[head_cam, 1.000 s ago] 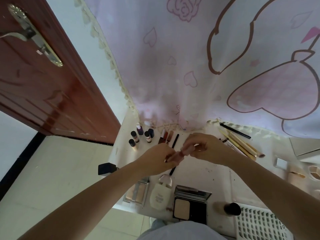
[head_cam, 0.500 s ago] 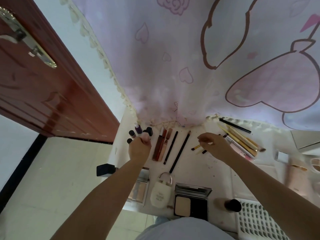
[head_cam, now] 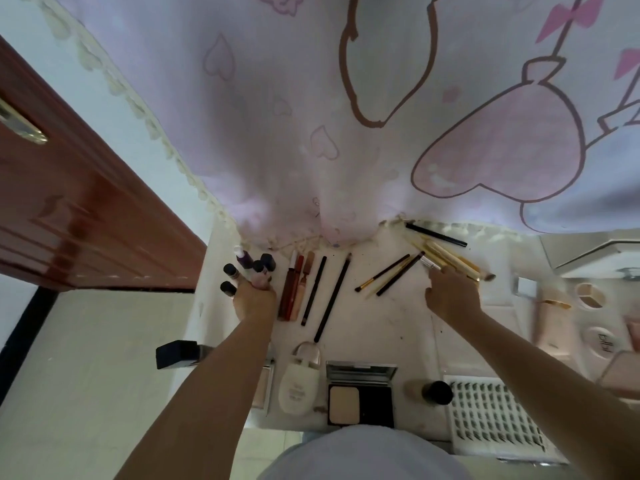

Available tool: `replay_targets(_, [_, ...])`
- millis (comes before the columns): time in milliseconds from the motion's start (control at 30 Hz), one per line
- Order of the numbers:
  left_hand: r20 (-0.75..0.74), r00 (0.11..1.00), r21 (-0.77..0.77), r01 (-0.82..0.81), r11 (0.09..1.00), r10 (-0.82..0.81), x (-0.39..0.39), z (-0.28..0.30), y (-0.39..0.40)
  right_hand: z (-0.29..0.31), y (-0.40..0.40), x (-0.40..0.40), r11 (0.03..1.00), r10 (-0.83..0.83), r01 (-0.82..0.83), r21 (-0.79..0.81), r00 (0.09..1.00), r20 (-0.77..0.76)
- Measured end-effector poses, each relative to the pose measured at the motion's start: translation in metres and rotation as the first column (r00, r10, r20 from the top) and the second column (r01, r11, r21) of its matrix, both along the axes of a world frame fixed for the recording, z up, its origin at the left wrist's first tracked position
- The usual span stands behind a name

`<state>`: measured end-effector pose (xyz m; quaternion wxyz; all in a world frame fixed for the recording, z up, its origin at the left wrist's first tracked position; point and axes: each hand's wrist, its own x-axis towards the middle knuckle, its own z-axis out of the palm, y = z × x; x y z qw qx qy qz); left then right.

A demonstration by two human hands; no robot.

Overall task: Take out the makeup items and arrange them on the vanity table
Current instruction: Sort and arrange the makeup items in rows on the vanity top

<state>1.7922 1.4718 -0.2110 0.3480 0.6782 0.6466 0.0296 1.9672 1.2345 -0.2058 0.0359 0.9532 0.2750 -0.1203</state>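
Left hand (head_cam: 254, 297) clamped on pink tube (head_cam: 259, 279) (among small bottles (head_cam: 230, 270)); right hand (head_cam: 450, 294) loose beside brushes (head_cam: 450, 259)

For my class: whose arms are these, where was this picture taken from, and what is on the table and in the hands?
There is no machine here. A person wears a camera on the head, looking down at their own bare arms. The left hand holds a small pale pink tube among dark-capped little bottles. The right hand reaches to a bundle of gold-handled brushes; whether it grips one is unclear. On the white vanity table also lie long black pencils and an open black powder compact.
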Motion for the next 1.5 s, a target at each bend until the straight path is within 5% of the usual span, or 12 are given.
replay_targets(233, [0.087, 0.993, -0.136, -0.073, 0.988, 0.085, 0.0, 0.008, -0.009, -0.004, -0.019, 0.008, 0.985, -0.142, 0.143, -0.095, 0.99, 0.013])
replay_targets(433, [0.217, 0.95, -0.246, -0.168, 0.955, 0.223, 0.003, 0.016, -0.027, -0.001, -0.023, 0.011, 1.0, -0.004, 0.005, -0.005, 0.997, 0.075])
replay_targets(567, [0.366, 0.93, -0.246, 0.121, 0.962, -0.023, 0.016, 0.028, -0.056, 0.023, -0.008, 0.003, 0.957, 0.244, -0.225, 0.184, 0.965, -0.092])
replay_targets(700, [0.475, 0.827, -0.422, 0.515, 0.746, -0.302, 0.039, 0.07, -0.07, 0.065, 0.018, -0.019, 0.84, 0.489, -0.382, 0.384, 0.84, -0.233])
replay_targets(800, [0.587, 0.682, -0.355, 0.701, 0.619, -0.436, 0.038, 0.083, -0.07, 0.089, 0.028, -0.029, 0.809, 0.456, -0.245, 0.535, 0.836, -0.306])
replay_targets(1033, [0.614, 0.51, -0.063, 0.792, 0.607, -0.602, 0.02, 0.099, -0.062, 0.115, 0.029, -0.032, 0.782, 0.446, -0.124, 0.611, 0.796, -0.409])
replay_targets(1267, [0.564, 0.519, 0.031, 0.764, 0.644, -0.642, 0.02, 0.108, -0.057, 0.111, 0.028, -0.024, 0.756, 0.429, -0.067, 0.651, 0.801, -0.417])
replay_targets(1400, [0.519, 0.699, 0.048, 0.55, 0.834, -0.491, 0.0, 0.099, -0.017, 0.111, -0.012, 0.02, 0.566, 0.116, 0.381, 0.731, 0.841, -0.529])
replay_targets(1500, [0.453, 0.676, 0.039, 0.637, 0.77, -0.582, 0.0, 0.097, -0.018, 0.114, -0.007, 0.018, 0.662, 0.169, 0.311, 0.683, 0.825, -0.539])
